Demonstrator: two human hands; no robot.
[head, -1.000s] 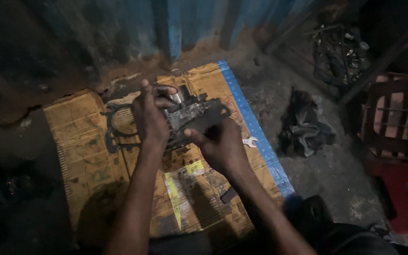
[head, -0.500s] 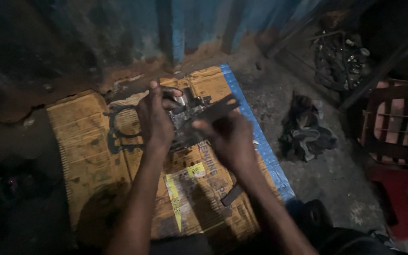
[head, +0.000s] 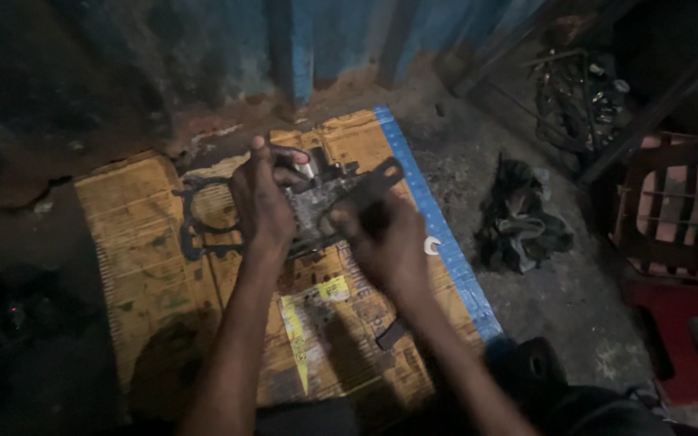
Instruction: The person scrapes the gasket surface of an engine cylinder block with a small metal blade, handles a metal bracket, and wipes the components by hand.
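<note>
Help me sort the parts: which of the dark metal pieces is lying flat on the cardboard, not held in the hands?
The thin ring-shaped gasket, flat on the cardboard beside the left hand. The chunky grey engine part is held up by both hands.

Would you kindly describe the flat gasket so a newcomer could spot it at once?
Find the yellow-brown cardboard sheet spread on the floor. Near its far edge, just left of the left hand, lies the gasket. It is the only thin, dark, flat cut-out outline with round openings, unlike the chunky grey metal engine part held beside it.

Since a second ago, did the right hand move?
Yes. The right hand has slid toward the blue strip of the mat, off the grey metal part, which the left hand grips.
</note>
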